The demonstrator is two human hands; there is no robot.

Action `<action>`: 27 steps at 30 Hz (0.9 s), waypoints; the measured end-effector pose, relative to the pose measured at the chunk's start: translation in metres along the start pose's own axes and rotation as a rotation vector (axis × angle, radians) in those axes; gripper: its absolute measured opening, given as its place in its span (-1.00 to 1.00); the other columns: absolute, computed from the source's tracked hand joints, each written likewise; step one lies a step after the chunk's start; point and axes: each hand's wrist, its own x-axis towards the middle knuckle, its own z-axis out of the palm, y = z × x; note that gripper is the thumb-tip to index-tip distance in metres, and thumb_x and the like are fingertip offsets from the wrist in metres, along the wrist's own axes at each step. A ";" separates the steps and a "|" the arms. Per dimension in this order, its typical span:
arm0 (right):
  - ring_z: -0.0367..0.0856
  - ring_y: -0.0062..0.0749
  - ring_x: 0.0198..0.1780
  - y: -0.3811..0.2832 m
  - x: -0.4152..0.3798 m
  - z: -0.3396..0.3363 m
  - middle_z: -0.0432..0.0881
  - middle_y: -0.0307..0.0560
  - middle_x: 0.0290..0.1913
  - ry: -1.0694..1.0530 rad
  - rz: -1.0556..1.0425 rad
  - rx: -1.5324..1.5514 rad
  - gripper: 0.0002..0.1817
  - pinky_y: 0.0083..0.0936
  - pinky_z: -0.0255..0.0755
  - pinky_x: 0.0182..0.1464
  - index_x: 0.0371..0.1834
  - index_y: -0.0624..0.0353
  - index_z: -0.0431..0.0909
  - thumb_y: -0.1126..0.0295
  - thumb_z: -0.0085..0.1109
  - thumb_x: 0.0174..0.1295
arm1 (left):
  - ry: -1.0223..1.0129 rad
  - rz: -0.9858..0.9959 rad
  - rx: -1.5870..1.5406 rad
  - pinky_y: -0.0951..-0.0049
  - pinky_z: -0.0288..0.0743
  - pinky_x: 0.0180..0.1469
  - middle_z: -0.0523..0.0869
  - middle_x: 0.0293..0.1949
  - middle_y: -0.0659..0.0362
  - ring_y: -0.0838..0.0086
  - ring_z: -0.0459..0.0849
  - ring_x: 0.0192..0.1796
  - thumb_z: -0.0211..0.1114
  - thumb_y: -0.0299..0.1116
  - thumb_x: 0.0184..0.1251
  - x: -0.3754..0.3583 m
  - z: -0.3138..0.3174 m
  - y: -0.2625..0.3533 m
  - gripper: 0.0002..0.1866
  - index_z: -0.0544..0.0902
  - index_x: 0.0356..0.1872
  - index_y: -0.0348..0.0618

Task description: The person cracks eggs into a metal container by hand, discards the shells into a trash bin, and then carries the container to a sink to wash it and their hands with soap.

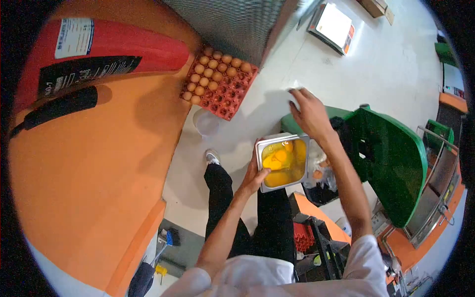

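Note:
My left hand (255, 176) grips a square metal pan (261, 187) by its left side, with the thumb over the rim. Cracked raw eggs (279, 157), yolks showing, lie inside the pan. Just beyond the pan's upper right corner, my right hand (311, 115) is held in the air with its fingers apart and nothing visible in them. Farther ahead sits a red egg tray (228, 101); brown eggs (216, 75) fill its far and left part, while the near right cups hold none. A pale translucent round container (207, 123) stands below the tray.
To my right is a bin with a raised green lid (396, 163) and rubbish in its bag (322, 185). A red fire extinguisher (114, 47) hangs on the orange wall (89, 183) at left. A flat white device (331, 27) lies on the far floor.

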 end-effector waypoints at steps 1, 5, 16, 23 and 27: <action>0.61 0.20 0.00 -0.001 0.036 0.027 0.60 0.22 -0.04 -0.060 -0.090 0.017 -0.67 -0.03 0.51 0.07 0.09 0.28 0.50 0.41 0.13 0.30 | 0.024 -0.027 -0.029 0.25 0.10 0.53 0.23 0.50 0.00 0.26 0.22 0.51 0.18 -0.46 0.11 -0.004 -0.011 -0.001 0.00 -0.11 0.61 -0.11; 0.65 0.22 -0.04 0.018 0.148 0.156 0.61 0.23 0.02 -0.222 -0.024 -0.217 -0.73 0.02 0.58 -0.07 0.03 0.26 0.48 0.41 0.07 0.30 | 0.095 -0.005 -0.156 0.25 -0.01 0.57 0.15 0.55 0.01 0.29 0.15 0.56 0.15 -0.56 0.02 -0.009 -0.041 0.015 0.09 -0.22 0.63 -0.08; 0.71 0.14 -0.11 0.064 0.213 0.269 0.71 0.21 -0.19 0.069 -0.055 -0.359 -0.72 0.04 0.56 -0.14 -0.08 0.13 0.56 0.19 0.17 0.29 | 0.273 -0.041 -0.292 0.24 0.09 0.56 0.22 0.51 0.06 0.32 0.26 0.52 0.10 -0.70 0.00 -0.031 -0.131 -0.002 0.13 -0.30 0.63 0.00; 0.66 -0.35 -0.05 0.028 0.110 0.181 0.64 -0.06 0.07 -0.044 0.524 1.223 -0.43 -0.41 0.56 -0.07 0.32 0.06 0.37 0.10 0.24 0.31 | 0.445 -0.067 -0.135 0.24 0.30 0.42 0.47 0.32 0.05 0.31 0.44 0.35 0.24 -0.40 0.17 -0.057 -0.117 0.026 -0.25 0.24 0.45 -0.27; 0.67 -0.13 0.13 -0.015 -0.003 0.078 0.49 0.14 0.22 -0.098 0.561 1.823 -0.35 -0.45 0.73 -0.02 0.48 0.10 0.21 0.38 0.11 0.30 | 0.380 0.033 -0.025 0.29 0.37 0.36 0.51 0.29 0.04 0.31 0.51 0.30 0.20 -0.36 0.18 -0.061 -0.095 0.054 -0.31 0.32 0.39 -0.30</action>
